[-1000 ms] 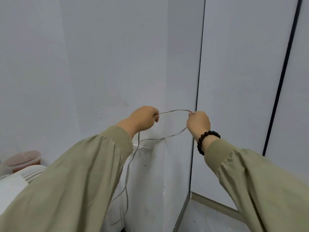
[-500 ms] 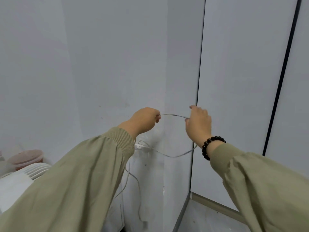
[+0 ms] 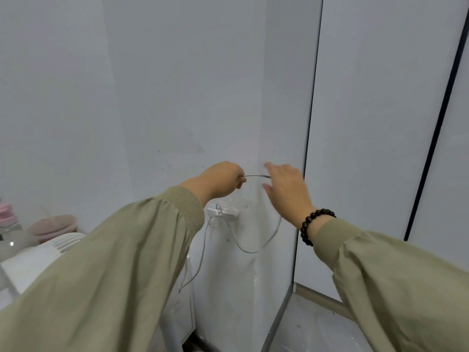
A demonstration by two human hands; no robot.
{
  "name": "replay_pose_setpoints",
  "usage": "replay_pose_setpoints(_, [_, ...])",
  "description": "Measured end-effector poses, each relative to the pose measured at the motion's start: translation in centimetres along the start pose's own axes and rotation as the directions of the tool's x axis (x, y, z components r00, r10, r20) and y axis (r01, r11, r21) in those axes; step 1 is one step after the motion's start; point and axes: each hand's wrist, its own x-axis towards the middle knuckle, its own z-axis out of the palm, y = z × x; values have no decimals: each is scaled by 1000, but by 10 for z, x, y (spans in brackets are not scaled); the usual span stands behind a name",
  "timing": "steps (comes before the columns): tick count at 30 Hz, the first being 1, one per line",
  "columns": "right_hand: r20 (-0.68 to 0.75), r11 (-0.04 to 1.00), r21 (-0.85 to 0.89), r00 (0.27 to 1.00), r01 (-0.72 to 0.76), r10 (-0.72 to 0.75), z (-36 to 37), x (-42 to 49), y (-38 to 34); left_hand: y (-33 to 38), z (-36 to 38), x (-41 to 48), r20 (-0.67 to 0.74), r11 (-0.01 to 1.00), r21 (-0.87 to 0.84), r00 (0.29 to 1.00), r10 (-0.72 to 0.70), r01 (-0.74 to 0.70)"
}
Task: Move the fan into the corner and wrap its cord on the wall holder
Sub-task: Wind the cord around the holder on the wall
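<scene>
A thin grey cord (image 3: pixel 247 246) runs over a small white wall holder (image 3: pixel 223 212) fixed to the wall near the corner, then sags in a loop below it. My left hand (image 3: pixel 219 180) pinches the cord just above the holder. My right hand (image 3: pixel 286 185) is beside it with fingers spread, and the cord's short stretch reaches its fingers; whether they hold it I cannot tell. The white fan (image 3: pixel 33 260) shows at the lower left, mostly hidden by my left sleeve.
A pink-lidded bottle (image 3: pixel 7 224) and a red-lidded container (image 3: pixel 52 226) stand behind the fan at the left. White wall panels with dark seams (image 3: pixel 311 148) fill the right. Grey floor (image 3: pixel 312 329) shows at the bottom right.
My right hand has moved left toward my left hand and its fingers have spread. The stretch of cord between the hands has shortened and the loop below hangs slacker.
</scene>
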Motion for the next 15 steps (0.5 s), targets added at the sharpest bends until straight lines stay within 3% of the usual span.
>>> replay_pose_setpoints(2, [42,996,-34,996,83,-81,2,0,-11,-2,0,0,1,1000,-1,1000,-8,8])
replay_pose_setpoints(3, [72,1000,10,997,2,-2,0,2,-11,-8,0,-2,-5,999,2,999,-39,39])
replay_pose_setpoints(5, [130,931,146,939,-334,317,-3,9,0,-26,1,-8,-20,985,45,986,-165,165])
replay_pose_setpoints(7, [186,663,355,745,-659,640,-1,12,18,-44,3,-19,-32,933,140,943,-332,333])
replay_pose_setpoints(8, [224,492,456,631,-742,743,-2,11,22,-51,3,-23,-38,898,167,913,-406,406])
replay_pose_setpoints(9, [235,395,516,569,-760,788,0,8,23,-56,4,-25,-56,873,151,886,-460,463])
replay_pose_setpoints(10, [247,380,524,563,-762,788,2,4,21,-60,3,-25,-89,860,83,863,-497,503])
replay_pose_setpoints(12, [293,429,516,624,-741,725,2,-2,10,-63,-1,-19,-188,838,-155,817,-545,523])
replay_pose_setpoints(15, [329,431,575,679,-695,657,3,-5,-5,-58,-14,-14,-206,775,-476,805,-557,415])
